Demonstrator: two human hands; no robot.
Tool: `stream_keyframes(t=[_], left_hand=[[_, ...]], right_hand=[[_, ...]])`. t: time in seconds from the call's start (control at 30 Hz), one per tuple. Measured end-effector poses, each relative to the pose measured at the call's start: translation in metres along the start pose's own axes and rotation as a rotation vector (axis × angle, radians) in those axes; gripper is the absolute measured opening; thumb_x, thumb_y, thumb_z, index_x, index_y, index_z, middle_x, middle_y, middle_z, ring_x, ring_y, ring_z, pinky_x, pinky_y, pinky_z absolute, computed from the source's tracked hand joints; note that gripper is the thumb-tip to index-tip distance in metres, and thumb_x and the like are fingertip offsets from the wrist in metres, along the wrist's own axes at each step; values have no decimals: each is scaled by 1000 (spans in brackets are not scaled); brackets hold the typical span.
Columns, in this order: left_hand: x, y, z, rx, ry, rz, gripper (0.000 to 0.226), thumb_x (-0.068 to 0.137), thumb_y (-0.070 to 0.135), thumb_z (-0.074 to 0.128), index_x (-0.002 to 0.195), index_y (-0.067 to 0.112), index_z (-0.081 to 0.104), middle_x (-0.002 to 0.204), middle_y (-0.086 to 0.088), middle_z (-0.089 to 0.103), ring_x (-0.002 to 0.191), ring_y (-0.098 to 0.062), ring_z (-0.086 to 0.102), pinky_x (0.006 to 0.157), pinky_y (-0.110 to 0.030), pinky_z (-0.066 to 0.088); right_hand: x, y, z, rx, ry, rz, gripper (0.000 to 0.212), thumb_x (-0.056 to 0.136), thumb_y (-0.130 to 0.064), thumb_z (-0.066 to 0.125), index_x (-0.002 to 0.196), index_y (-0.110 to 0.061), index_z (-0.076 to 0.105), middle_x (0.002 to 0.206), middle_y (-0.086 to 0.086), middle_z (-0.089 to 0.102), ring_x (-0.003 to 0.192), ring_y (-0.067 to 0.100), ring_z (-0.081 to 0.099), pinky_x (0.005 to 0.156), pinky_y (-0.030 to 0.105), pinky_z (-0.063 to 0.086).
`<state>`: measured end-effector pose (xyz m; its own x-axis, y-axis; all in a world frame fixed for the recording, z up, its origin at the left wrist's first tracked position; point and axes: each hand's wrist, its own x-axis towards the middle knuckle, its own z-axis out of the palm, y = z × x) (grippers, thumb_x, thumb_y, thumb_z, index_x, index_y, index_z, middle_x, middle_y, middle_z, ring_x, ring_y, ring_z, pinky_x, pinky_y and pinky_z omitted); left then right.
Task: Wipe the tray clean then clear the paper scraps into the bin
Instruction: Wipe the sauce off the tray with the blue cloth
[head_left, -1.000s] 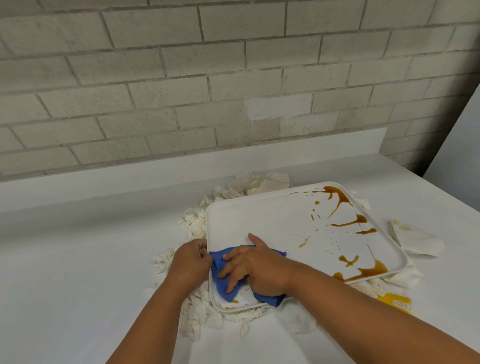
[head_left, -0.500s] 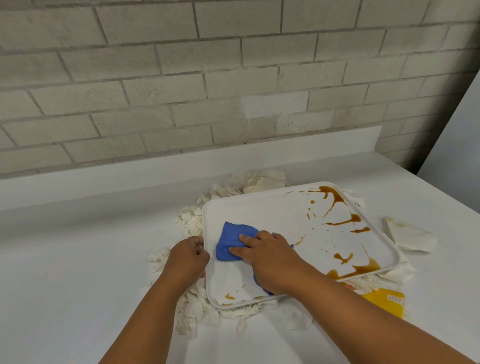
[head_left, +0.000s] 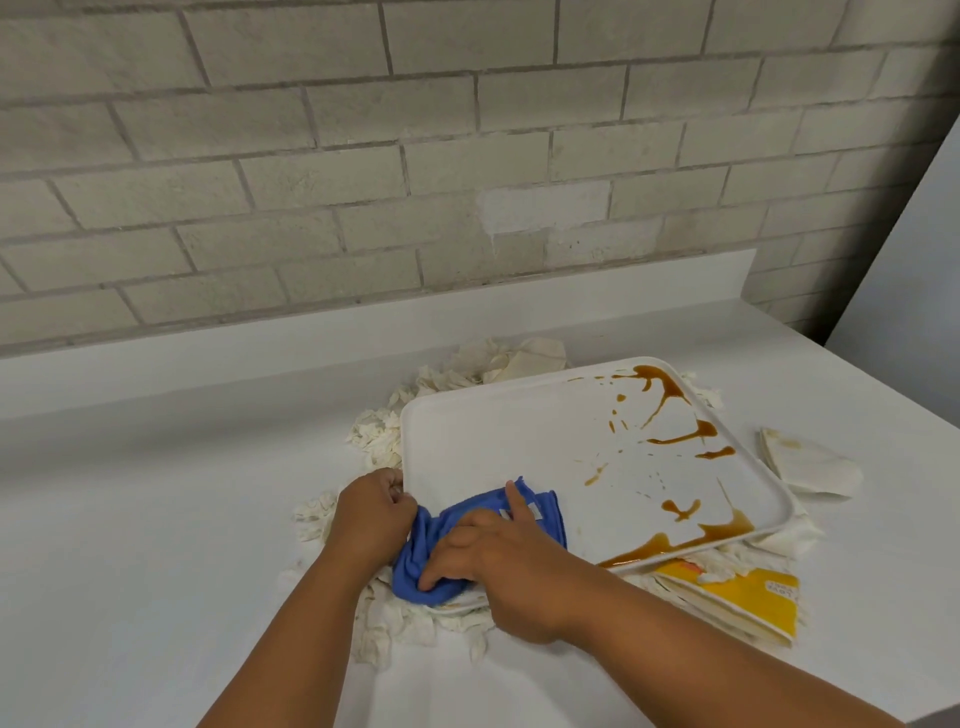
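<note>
On the white tabletop (head_left: 156, 519): tray (head_left: 493, 436) wipe at its near-left corner.

At that corner the blue cloth (head_left: 467, 525) lies bunched on the tray surface, pressed under the right hand (head_left: 498, 566), whose fingers are spread flat over it. The left hand (head_left: 374, 514) is curled closed on the tray's left rim, just beside the cloth. Brown sauce streaks (head_left: 670, 410) cover the tray's right half, well apart from both hands. Torn paper scraps (head_left: 379, 436) lie heaped around and under the tray. A yellow packet (head_left: 748, 597) protrudes beneath the near-right edge; a folded napkin (head_left: 810, 462) lies to the right.
</note>
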<state>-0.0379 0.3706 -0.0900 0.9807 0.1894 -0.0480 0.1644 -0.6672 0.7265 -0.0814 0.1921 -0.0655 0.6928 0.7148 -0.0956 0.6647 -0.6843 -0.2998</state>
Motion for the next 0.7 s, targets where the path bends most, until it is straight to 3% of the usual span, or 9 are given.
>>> stream_keyframes(t=[0.1, 0.2, 0.37, 0.5, 0.6, 0.7], left_hand=[[-1, 1, 0, 15, 2, 9, 20, 87, 5, 50, 94, 14, 66, 74, -7, 69, 53, -13, 56, 52, -20, 43], [-1, 0, 1, 43, 13, 27, 20, 85, 5, 50, 94, 9, 68, 82, -11, 70, 66, -19, 61, 58, -22, 46], [-2, 0, 2, 51, 22, 31, 20, 85, 4, 49, 92, -1, 67, 82, -17, 69, 69, -23, 61, 69, -37, 53], [-4, 2, 2, 49, 22, 34, 21, 87, 4, 49, 95, 5, 68, 85, -11, 69, 76, -24, 64, 68, -30, 52], [-5, 4, 1, 32, 21, 29, 21, 88, 5, 48, 98, 6, 67, 86, -12, 69, 77, -24, 64, 71, -33, 54], [-4, 4, 2, 49, 28, 33, 20, 88, 5, 49, 98, 6, 67, 87, -12, 70, 76, -21, 62, 67, -26, 51]], right_hand=[[-5, -3, -3, -36, -8, -18, 65, 79, 9, 55, 129, -33, 57, 128, -7, 52, 129, 16, 33, 108, 56, -22], [-7, -2, -2, -101, -8, -40, 56, 85, 3, 55, 129, -32, 58, 129, -3, 49, 128, 20, 32, 113, 62, -13], [-15, 6, -8, -94, -7, -25, 50, 86, 2, 54, 120, -34, 63, 123, -5, 47, 123, 17, 31, 113, 63, -7], [-22, 21, -20, -60, -13, 8, 46, 85, 2, 56, 110, -35, 68, 117, -8, 49, 117, 15, 33, 116, 57, -8], [-26, 33, -23, -24, -5, 45, 43, 84, 1, 58, 104, -35, 71, 115, -11, 49, 116, 14, 34, 118, 53, -1], [-21, 30, -17, 11, 3, 39, 41, 84, 0, 59, 103, -34, 72, 115, -10, 49, 117, 13, 34, 117, 52, 3]])
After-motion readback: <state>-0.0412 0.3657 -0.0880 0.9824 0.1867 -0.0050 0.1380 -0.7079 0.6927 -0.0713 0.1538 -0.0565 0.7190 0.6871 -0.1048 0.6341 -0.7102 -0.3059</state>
